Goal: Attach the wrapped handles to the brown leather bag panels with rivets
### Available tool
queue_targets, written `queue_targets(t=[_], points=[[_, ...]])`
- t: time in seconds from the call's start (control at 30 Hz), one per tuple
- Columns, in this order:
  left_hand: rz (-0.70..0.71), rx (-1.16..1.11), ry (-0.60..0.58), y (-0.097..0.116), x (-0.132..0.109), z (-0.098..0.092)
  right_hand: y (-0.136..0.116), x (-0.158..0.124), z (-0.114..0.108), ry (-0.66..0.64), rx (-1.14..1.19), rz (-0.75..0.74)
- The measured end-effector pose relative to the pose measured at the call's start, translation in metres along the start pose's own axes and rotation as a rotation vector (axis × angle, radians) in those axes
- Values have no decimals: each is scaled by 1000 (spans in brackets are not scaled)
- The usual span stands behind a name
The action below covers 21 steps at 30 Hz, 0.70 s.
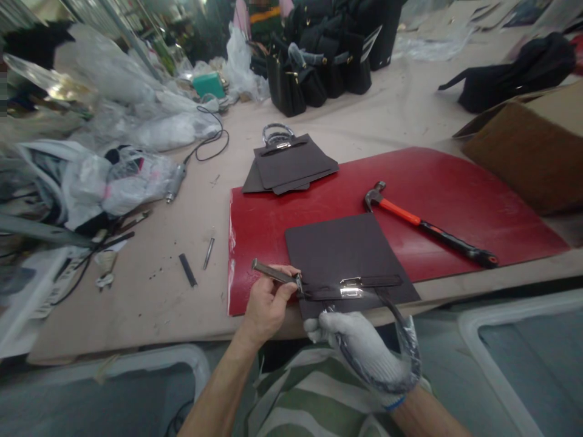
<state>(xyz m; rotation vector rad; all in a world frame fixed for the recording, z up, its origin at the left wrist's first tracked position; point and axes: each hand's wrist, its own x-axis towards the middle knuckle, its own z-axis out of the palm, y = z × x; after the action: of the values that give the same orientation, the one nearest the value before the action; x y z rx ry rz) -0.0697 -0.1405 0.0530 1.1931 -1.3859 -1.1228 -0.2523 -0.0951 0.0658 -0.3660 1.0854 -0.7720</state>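
A dark brown leather bag panel point(339, 252) lies on a red mat point(437, 200) at the table's near edge, with a strap and a shiny metal clasp point(350, 287) across its front. My left hand point(266, 303), bare, pinches a thin metal tool point(273, 272) whose tip touches the strap's left end. My right hand point(359, 346), in a white knit glove, is closed on the plastic-wrapped bag handle point(407, 340) at the panel's near edge.
A hammer point(423, 224) with an orange and black grip lies on the mat to the right. More dark panels point(289, 167) are stacked at the mat's far corner. Small metal pins point(208, 252), a corded tool point(175, 182), plastic bags, black handbags point(314, 67) and a cardboard box point(528, 145) surround it.
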Motion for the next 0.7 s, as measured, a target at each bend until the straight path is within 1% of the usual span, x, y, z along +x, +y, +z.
queue_targets(t=[0.07, 0.13, 0.2, 0.27, 0.33, 0.43, 0.53, 0.7], points=[[44, 23, -21, 6, 1, -3, 2, 4, -4, -29, -1, -29], [63, 41, -33, 9, 1, -4, 3, 6, -8, -62, -75, -74], [36, 18, -31, 9, 1, -5, 1, 6, -9, -61, -150, -86], [-10, -66, -30, 9, 0, -5, -2, 3, -9, -40, -174, -68], [-41, -153, -36, 10, -1, -4, -7, 0, -6, -28, -162, -64], [-38, -205, -38, 12, -4, -4, -10, -1, -3, -56, -93, -99], [-12, -212, -31, 11, -8, -5, -10, 2, -2, -70, -44, -124], [39, -152, -29, 8, -12, -5, -11, 6, -5, -66, -166, -149]])
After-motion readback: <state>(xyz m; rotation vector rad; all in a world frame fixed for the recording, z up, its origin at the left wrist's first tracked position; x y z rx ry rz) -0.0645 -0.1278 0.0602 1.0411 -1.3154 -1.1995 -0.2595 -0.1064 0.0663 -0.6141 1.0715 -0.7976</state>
